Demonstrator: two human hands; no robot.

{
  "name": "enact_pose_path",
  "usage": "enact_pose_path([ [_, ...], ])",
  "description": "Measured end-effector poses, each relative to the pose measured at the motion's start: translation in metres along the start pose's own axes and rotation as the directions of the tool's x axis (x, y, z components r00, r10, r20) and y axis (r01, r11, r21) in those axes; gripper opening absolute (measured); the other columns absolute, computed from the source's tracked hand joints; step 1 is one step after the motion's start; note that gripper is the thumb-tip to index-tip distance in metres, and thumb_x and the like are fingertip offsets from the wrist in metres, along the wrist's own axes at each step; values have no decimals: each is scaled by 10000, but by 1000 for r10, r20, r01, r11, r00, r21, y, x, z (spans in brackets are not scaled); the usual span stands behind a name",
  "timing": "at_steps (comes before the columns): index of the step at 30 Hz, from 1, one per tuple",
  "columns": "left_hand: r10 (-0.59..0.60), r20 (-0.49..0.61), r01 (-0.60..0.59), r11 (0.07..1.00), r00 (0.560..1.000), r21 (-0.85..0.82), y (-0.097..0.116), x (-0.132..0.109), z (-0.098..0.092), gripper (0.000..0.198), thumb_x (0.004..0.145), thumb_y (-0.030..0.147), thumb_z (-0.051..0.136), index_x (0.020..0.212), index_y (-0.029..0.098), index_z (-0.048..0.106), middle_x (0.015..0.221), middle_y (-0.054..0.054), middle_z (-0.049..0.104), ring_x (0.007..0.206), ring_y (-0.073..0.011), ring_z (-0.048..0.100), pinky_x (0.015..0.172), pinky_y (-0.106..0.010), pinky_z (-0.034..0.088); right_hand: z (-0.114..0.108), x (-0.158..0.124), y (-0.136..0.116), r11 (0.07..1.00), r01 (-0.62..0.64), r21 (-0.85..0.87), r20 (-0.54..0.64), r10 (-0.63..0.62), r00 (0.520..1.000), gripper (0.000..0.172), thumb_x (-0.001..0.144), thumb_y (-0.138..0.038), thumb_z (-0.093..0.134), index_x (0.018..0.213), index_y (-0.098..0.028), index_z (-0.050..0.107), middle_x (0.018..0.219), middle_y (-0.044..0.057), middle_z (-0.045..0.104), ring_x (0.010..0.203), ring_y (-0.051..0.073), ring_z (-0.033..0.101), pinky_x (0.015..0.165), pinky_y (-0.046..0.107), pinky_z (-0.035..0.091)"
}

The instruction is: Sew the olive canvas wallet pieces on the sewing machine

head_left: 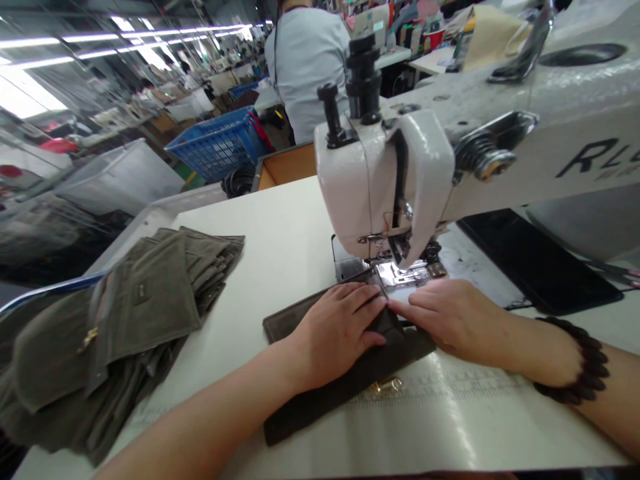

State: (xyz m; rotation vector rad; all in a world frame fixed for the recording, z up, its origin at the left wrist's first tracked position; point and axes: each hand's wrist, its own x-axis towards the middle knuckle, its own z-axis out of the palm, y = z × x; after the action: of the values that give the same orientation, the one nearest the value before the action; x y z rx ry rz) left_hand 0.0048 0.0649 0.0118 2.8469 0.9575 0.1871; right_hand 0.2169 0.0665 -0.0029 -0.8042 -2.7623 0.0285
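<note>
A dark olive fabric piece [320, 417] with a gold zipper pull [387, 386] lies on the sewing table, its upper edge at the presser foot of a white sewing machine [345, 193]. My left hand [340, 327] rests flat on it, fingers stretched toward the needle area. Just right of those fingertips, my right hand [450, 317] has its index finger extended and its other fingers curled at the fabric's right edge. Part of that grip is hidden under the hand. The lit needle plate [403, 275] shows beyond both hands.
On the left sits a pile of similar olive fabric pieces [155, 300] with zippers. A black phone-like slab [545, 260] lies under the machine arm. A ruler scale [450, 387] runs along the table front. Behind stand a blue crate [220, 143] and a seated person [307, 67].
</note>
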Motion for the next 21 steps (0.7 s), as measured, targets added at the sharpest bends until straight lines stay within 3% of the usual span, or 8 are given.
enact_pose_path([
  [7, 72, -11, -70, 991, 997, 116, 0, 0, 7, 393, 850, 384, 501, 1107, 90, 546, 1179, -65, 554, 1129, -191, 453, 1004, -305, 345, 8, -3, -4, 1000, 3, -13, 72, -2, 997, 327, 742, -70, 409, 1039, -110, 542, 649, 27, 567, 549, 168, 483, 504, 303, 279],
  [18, 37, 49, -43, 992, 998, 121, -9, 3, 9, 416, 867, 406, 462, 1159, 117, 525, 1243, -49, 508, 1171, -192, 426, 1034, -304, 314, 12, -2, -6, 998, -19, -62, 23, 20, 1000, 346, 715, -66, 441, 1044, -96, 543, 649, 25, 572, 543, 176, 505, 498, 304, 292],
  [21, 15, 91, -26, 992, 996, 122, -8, 4, 5, 407, 889, 387, 424, 1170, 108, 517, 1269, -65, 486, 1194, -202, 408, 1035, -316, 316, 9, 1, -2, 998, -47, -46, 56, 50, 997, 357, 724, -67, 442, 1067, -100, 534, 646, 18, 570, 545, 174, 512, 492, 298, 296],
])
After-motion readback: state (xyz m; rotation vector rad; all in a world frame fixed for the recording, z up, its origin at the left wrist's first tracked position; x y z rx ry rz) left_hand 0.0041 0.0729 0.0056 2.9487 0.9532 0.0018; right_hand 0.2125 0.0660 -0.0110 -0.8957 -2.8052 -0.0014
